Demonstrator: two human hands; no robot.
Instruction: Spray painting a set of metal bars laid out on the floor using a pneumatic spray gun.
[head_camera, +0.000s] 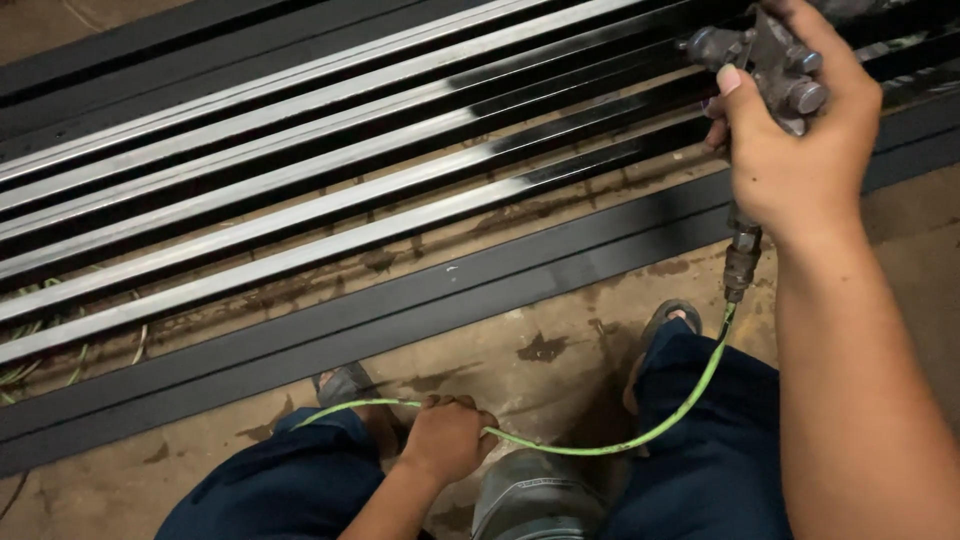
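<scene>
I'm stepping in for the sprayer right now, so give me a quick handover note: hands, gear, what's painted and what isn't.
Right hand: gripping the spray gun, aimed at the metal bars.
Left hand: closed on the green air hose, low between the knees.
Done: right-hand stretch of the bars looks black.
Left: the middle and left stretches are bare silver metal.

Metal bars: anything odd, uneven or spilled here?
Yes. The metal bars are black only toward the spray gun; the rest is bare grey. Dark stains blotch the floor.
</scene>
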